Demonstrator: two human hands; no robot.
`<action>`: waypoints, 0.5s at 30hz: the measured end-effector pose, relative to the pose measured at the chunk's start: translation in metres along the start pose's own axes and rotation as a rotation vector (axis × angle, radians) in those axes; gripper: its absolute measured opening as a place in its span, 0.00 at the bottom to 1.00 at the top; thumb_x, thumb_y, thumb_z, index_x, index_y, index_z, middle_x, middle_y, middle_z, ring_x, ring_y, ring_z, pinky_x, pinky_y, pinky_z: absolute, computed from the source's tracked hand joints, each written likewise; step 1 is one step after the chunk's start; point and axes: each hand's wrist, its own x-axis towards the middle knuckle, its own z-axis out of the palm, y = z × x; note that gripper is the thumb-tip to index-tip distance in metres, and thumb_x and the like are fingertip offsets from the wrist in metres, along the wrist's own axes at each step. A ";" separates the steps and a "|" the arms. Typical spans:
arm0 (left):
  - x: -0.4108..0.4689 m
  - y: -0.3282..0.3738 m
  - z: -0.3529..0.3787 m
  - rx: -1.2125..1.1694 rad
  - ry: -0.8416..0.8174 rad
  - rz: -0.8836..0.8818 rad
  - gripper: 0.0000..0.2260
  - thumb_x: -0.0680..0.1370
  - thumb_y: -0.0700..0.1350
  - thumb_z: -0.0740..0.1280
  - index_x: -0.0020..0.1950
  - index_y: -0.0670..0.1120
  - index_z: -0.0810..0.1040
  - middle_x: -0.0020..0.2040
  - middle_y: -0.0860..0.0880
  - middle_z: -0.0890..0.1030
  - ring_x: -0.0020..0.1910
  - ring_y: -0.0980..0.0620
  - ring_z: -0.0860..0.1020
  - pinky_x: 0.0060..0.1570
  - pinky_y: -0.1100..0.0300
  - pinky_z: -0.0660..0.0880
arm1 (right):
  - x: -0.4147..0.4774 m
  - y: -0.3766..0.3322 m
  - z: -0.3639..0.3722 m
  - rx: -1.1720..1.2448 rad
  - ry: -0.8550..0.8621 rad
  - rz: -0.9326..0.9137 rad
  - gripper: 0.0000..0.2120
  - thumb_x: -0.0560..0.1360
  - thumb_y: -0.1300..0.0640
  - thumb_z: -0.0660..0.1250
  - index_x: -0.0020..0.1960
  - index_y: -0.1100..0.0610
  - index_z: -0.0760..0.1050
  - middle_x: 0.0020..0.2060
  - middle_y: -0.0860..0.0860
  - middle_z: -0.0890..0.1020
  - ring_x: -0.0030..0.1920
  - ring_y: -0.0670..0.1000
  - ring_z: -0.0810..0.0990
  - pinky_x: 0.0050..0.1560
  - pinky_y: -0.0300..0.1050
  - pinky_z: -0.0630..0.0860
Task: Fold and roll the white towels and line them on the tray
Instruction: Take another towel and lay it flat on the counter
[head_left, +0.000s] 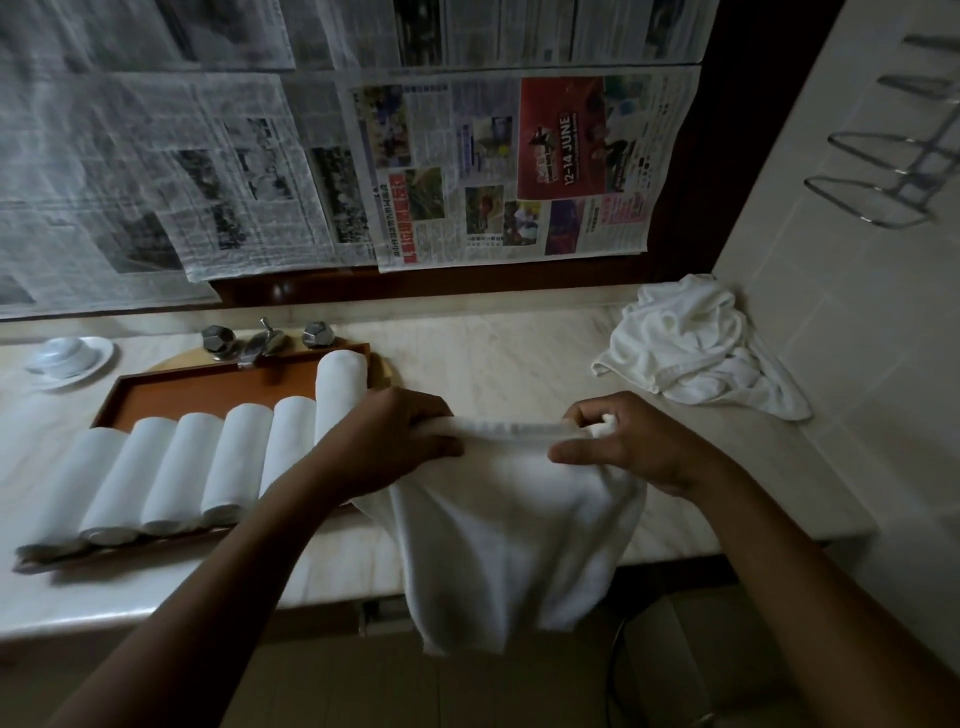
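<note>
Head view: the left hand (400, 441) curls over one end of the rolled top edge of a white towel (498, 530), and the right hand (639, 452) pinches the other end. This towel lies mid-frame on the bench (493, 364), its lower part draped over the front edge toward 6 o'clock. At 9 o'clock a brown tray (218, 382) carries six rolled towels (197, 467) side by side. A crumpled towel pile (691, 348) sits at 2 o'clock. Metal taps (260, 340) stand at 10 o'clock, just behind the tray.
</note>
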 end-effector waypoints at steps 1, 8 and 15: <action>-0.004 -0.005 0.000 0.004 0.010 -0.034 0.09 0.75 0.50 0.77 0.38 0.57 0.79 0.34 0.58 0.79 0.38 0.62 0.79 0.37 0.69 0.70 | 0.000 0.003 -0.003 -0.055 0.023 -0.001 0.10 0.71 0.52 0.79 0.42 0.56 0.82 0.38 0.53 0.83 0.40 0.51 0.82 0.43 0.45 0.77; -0.032 -0.055 -0.004 -0.019 0.042 -0.227 0.06 0.76 0.51 0.76 0.41 0.51 0.83 0.34 0.51 0.82 0.34 0.56 0.80 0.35 0.59 0.74 | -0.013 0.035 -0.028 -0.064 0.171 0.073 0.10 0.76 0.51 0.73 0.40 0.53 0.80 0.33 0.47 0.79 0.36 0.46 0.77 0.39 0.42 0.71; -0.035 -0.064 0.030 -0.060 0.400 -0.427 0.10 0.76 0.37 0.74 0.52 0.50 0.81 0.46 0.52 0.83 0.42 0.55 0.82 0.34 0.73 0.71 | -0.011 0.046 -0.003 0.156 0.341 0.115 0.08 0.78 0.62 0.70 0.45 0.50 0.81 0.38 0.52 0.82 0.38 0.52 0.78 0.41 0.47 0.71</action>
